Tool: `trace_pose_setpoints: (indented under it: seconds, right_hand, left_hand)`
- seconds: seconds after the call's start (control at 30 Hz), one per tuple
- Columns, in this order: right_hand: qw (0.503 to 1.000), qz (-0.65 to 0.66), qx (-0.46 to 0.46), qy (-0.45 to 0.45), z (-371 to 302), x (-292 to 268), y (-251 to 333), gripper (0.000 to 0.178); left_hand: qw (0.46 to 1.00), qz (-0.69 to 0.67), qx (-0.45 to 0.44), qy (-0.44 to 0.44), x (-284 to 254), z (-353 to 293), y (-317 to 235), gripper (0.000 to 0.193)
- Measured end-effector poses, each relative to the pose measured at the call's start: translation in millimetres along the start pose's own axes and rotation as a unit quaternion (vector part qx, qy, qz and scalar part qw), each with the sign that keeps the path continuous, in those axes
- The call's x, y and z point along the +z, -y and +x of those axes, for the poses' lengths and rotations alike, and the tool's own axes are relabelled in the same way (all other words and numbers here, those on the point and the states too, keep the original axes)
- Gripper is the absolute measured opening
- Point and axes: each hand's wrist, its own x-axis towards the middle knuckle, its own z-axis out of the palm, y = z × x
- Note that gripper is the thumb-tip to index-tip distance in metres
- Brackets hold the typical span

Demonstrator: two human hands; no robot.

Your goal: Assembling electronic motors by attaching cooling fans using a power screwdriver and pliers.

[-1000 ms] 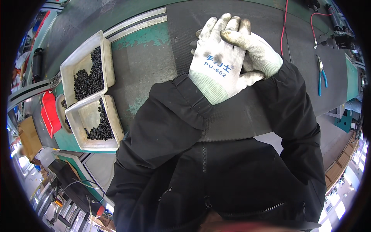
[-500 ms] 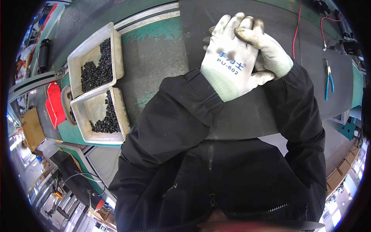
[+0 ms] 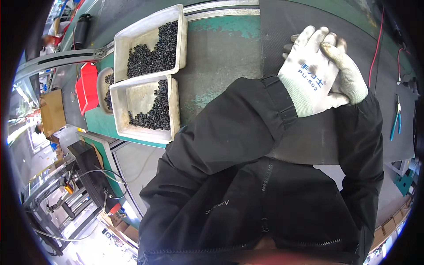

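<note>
Both hands wear white knit gloves with greyish, soiled fingertips. My left hand (image 3: 308, 70) lies on top with its back up, fingers stretched out together and thumb pointing right. Beneath it, my right hand (image 3: 353, 81) clasps it from the right. The right thumb laps over the left fingers, and dark fingertips peek out along the left hand's far-left edge. Most of the right palm is hidden. No tool or part shows in either hand. They rest over a dark mat (image 3: 304, 141) on the bench.
Left of my arm, two whitish bins (image 3: 181, 48) (image 3: 174, 104) hold small black parts. Beside them are an oval dish (image 3: 104, 73) of similar parts and a red bin (image 3: 88, 90). Blue-handled pliers (image 3: 395, 126) and a red cord (image 3: 376, 53) lie at right.
The view has swung left, so bins, hands and pliers all sit farther right in the picture. My hands keep the same clasped pose.
</note>
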Motion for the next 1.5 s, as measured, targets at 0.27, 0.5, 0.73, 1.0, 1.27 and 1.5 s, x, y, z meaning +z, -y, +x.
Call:
trace_pose_setpoints:
  seconds: [0.27,0.5,0.73,1.0,1.27,1.5]
  right_hand:
    - [0.994,0.036,-0.059,0.09,-9,11,-1,0.047]
    - [0.993,0.017,-0.08,0.085,-7,10,-2,0.045]
    - [0.999,0.003,-0.006,0.035,0,11,-1,0.038]
    - [0.998,-0.04,0.003,0.045,0,5,-4,0.059]
    - [0.999,-0.034,-0.02,0.023,7,7,-8,0.057]
    - [0.925,-0.277,-0.032,0.26,-7,-4,17,0.071]
  left_hand:
    - [0.999,-0.011,-0.006,0.035,-2,1,2,0.102]
    - [0.997,-0.007,-0.002,0.074,-7,4,0,0.104]
    - [0.993,-0.036,-0.033,0.103,-14,2,-3,0.103]
    - [0.996,-0.045,-0.033,0.064,-9,-1,-5,0.102]
    - [0.995,-0.041,-0.036,0.087,-16,-2,-4,0.096]
    - [0.994,-0.105,0.029,-0.015,-134,-53,-49,0.049]
